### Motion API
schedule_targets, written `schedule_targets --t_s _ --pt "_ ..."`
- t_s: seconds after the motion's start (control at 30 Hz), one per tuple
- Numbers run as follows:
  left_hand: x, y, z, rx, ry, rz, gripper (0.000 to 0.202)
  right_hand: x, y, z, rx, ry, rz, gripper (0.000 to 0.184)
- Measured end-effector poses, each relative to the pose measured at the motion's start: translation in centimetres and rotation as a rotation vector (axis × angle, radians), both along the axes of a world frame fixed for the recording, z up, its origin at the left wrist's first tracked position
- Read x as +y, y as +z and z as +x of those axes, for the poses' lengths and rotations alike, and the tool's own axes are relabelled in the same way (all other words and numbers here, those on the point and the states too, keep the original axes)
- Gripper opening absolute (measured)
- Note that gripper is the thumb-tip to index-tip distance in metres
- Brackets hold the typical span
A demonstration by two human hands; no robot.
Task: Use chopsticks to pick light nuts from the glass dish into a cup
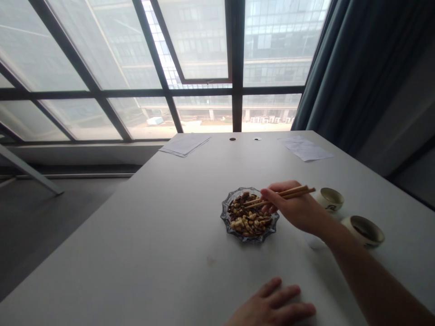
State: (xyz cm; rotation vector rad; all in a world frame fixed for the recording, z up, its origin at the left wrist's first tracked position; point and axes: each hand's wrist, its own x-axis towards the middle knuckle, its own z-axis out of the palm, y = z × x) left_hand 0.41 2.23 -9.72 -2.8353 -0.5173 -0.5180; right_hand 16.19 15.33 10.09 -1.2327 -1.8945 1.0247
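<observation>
My right hand (pixel 294 208) is closed round a pair of wooden chopsticks (pixel 292 193), whose tips reach into the mix of nuts and dark seeds (pixel 249 219). This mix fills a clear glass dish (pixel 225 226) with a scalloped, pointed rim. Whether the tips pinch a piece is too small to tell. Near the front edge of the view, my left hand (pixel 273 305) rests on the white table (pixel 163 235) with its fingers spread, holding nothing. Just beyond my right wrist stand two cream cups, a farther cup (pixel 331 199) and a nearer cup (pixel 365 231) with something dark inside.
A small white object (pixel 315 241) is partly hidden under my right forearm. Paper sheets (pixel 185 145) lie at the table's far left, and more paper (pixel 306 148) at the far right. Behind are large windows (pixel 204 108) and a dark blue curtain (pixel 340 72).
</observation>
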Motion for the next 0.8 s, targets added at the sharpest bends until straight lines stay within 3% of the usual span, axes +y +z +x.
schedule_targets --t_s 0.1,0.37,0.6,0.8 --pt "0.1 0.0 0.2 -0.015 -0.01 0.007 0.039 0.0 -0.2 -0.3 -0.021 0.06 -0.014 0.041" --pt "-0.2 0.1 -0.2 -0.004 0.006 0.002 0.039 -0.2 0.5 0.8 -0.155 -0.153 0.124 0.042" --pt "0.0 0.2 0.2 0.017 -0.004 -0.003 0.038 -0.4 -0.1 -0.4 -0.054 -0.016 0.037 0.042" --pt "0.0 -0.1 0.3 -0.037 0.005 0.029 0.038 -0.3 -0.5 -0.4 0.083 -0.004 -0.034 0.04"
